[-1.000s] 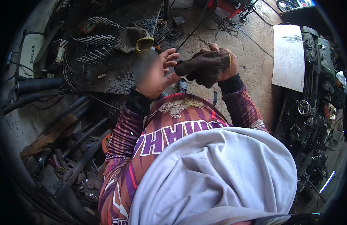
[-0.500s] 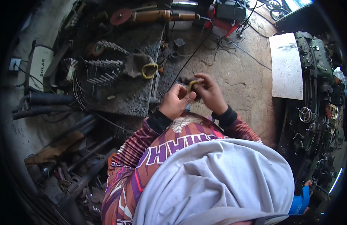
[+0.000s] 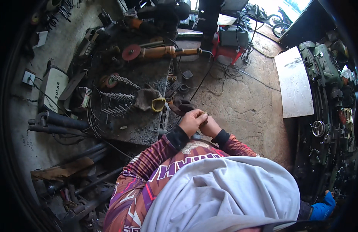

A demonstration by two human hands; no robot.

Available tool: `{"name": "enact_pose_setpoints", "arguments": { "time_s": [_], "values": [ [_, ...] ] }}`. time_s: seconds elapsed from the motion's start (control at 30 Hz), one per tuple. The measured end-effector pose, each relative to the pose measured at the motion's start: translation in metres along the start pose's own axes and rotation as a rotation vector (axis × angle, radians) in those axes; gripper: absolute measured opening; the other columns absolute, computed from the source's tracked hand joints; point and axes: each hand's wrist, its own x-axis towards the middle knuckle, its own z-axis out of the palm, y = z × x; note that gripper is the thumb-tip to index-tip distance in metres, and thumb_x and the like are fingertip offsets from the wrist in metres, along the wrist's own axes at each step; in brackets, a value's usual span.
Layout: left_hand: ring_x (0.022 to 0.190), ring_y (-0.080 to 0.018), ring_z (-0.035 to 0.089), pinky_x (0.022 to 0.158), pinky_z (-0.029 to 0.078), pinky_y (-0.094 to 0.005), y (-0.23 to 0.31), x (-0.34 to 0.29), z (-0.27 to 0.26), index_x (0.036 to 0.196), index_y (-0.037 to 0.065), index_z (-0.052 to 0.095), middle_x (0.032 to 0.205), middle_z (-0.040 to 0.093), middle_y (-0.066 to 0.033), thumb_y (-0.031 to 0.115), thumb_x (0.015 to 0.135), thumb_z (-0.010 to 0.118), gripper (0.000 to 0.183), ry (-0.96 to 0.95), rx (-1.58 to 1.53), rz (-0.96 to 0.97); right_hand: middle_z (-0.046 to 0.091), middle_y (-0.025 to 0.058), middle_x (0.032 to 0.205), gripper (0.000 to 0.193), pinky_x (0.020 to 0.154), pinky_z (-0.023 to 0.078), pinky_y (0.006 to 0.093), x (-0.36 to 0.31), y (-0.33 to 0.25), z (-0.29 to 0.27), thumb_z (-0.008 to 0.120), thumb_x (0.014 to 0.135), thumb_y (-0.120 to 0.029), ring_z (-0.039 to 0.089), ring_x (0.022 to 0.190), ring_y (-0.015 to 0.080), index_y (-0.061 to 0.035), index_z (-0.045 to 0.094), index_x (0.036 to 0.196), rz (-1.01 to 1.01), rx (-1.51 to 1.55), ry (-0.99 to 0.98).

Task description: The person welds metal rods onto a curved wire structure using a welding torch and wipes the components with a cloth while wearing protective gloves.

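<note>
Below me, the concrete floor spreads right of the cluttered counter, where a grinder and glove lie within reach. My left hand curls over my right hand, pinching something small I cannot make out, probably steadying it.

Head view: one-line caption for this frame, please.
Both hands, left hand and right hand, meet beside a cluttered workbench with a glove on it.
</note>
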Motion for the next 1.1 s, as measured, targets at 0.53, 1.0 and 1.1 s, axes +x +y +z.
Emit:
{"name": "enact_pose_setpoints", "arguments": {
  "time_s": [0.53, 1.0, 1.1],
  "values": [
    [0.076, -0.0402, 0.059, 0.068, 0.046, -0.0456, 0.069, -0.016, 0.037, 0.082, 0.001, 0.055, 0.077, 0.056, -0.0187, 0.014, 0.088, 0.065, 0.017, -0.017, 0.779, 0.642, 0.058, 0.0166, 0.138, 0.043, 0.107, 0.046, 0.037, 0.057, -0.092, -0.074, 0.039, 0.107, -0.024, 0.059, 0.122, 0.0247, 0.0013, 0.048, 0.141, 0.081, 1.628, 0.231],
    [0.083, -0.0372, 0.061, 0.072, 0.049, -0.045, 0.041, -0.019, 0.028, 0.094, 0.004, 0.06, 0.084, 0.059, -0.0145, 0.018, 0.091, 0.067, 0.017, -0.06, 0.916, 0.653, 0.065, 0.028, 0.12, 0.044, 0.093, 0.053, 0.0483, 0.066, -0.071, -0.056, 0.043, 0.106, -0.038, 0.067, 0.104, 0.0406, -0.0186, 0.049, 0.145, 0.247, 1.438, 0.182],
    [0.082, -0.0371, 0.062, 0.071, 0.049, -0.0444, 0.044, -0.018, 0.033, 0.095, 0.005, 0.06, 0.085, 0.059, -0.0144, 0.017, 0.09, 0.068, 0.016, -0.061, 0.904, 0.671, 0.064, 0.0271, 0.123, 0.049, 0.095, 0.053, 0.0492, 0.07, -0.065, -0.062, 0.042, 0.106, -0.039, 0.066, 0.108, 0.0405, -0.0109, 0.047, 0.146, -0.016, 1.529, -0.032]
  ]
}}
